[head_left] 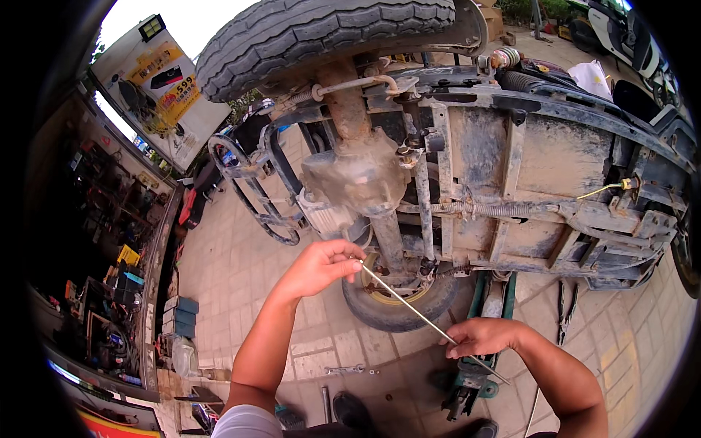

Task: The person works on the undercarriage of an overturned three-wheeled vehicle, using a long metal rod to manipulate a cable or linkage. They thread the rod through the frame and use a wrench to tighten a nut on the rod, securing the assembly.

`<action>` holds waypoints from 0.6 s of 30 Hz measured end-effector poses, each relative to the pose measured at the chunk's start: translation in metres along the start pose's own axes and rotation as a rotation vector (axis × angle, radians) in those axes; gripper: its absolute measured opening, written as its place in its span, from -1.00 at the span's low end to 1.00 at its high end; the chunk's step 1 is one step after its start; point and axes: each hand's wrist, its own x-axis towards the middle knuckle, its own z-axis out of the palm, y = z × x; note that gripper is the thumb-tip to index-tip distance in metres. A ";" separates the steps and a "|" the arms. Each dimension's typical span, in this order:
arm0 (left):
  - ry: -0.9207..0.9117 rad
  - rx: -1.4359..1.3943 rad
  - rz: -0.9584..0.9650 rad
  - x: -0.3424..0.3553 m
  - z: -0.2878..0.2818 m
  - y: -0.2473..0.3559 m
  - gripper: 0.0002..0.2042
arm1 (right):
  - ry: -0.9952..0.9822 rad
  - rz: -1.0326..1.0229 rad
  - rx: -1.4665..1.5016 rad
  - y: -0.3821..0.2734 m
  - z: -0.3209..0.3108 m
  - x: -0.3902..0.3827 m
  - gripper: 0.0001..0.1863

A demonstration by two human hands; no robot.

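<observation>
A long thin metal rod (pixel 400 296) slants down to the right between my hands. My left hand (pixel 327 264) pinches its upper end between thumb and fingers. Farther down, my right hand (pixel 482 337) has its fingers closed around the rod, whose lower tip pokes out beyond it. Behind the rod stands a vehicle tipped on its side, its muddy underside (pixel 558 153) facing me. A rusty rear axle with a round housing (pixel 358 175) runs between a raised tyre (pixel 321 47) and a lower wheel (pixel 409 315) near the ground, just beyond the rod.
A green floor jack (pixel 473 379) stands below my right hand. On the paving lie a wrench (pixel 345 369), long-handled pliers (pixel 566 314) and a metal bar (pixel 326 405) beside my shoe. Cluttered shelves (pixel 109 292) and grey boxes (pixel 180 316) are at the left.
</observation>
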 end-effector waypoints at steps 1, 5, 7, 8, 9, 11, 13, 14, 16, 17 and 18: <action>-0.009 -0.009 0.021 -0.001 0.001 -0.001 -0.80 | 0.004 0.004 -0.021 0.002 -0.001 0.001 -0.76; 0.010 -0.021 0.016 -0.011 0.001 -0.009 -0.80 | -0.002 0.030 -0.223 0.009 -0.003 0.008 -0.73; 0.017 -0.041 -0.007 -0.015 0.002 -0.013 -0.80 | -0.014 -0.044 -0.213 0.013 -0.003 0.011 -0.71; 0.017 -0.046 -0.022 -0.016 0.002 -0.015 -0.80 | -0.044 -0.091 -0.130 0.015 -0.003 0.013 -0.70; 0.016 -0.051 -0.037 -0.016 0.003 -0.017 -0.80 | -0.088 -0.068 -0.077 0.018 -0.004 0.014 -0.70; 0.041 -0.047 -0.036 -0.014 0.003 -0.020 -0.80 | -0.055 -0.001 -0.244 0.023 -0.005 0.017 -0.66; 0.056 -0.064 -0.038 -0.013 0.004 -0.020 -0.80 | -0.044 -0.002 -0.307 0.028 -0.006 0.019 -0.64; 0.056 -0.082 -0.038 -0.012 0.005 -0.020 -0.80 | -0.039 -0.073 -0.271 0.030 -0.006 0.020 -0.64; 0.050 -0.082 -0.046 -0.012 0.007 -0.019 -0.80 | -0.068 -0.111 -0.165 0.033 -0.006 0.022 -0.64; 0.047 -0.062 -0.056 -0.013 0.008 -0.019 -0.79 | -0.106 -0.082 -0.095 0.034 -0.006 0.022 -0.64; 0.047 -0.042 -0.061 -0.014 0.009 -0.017 -0.79 | -0.141 0.009 -0.057 0.033 -0.006 0.021 -0.64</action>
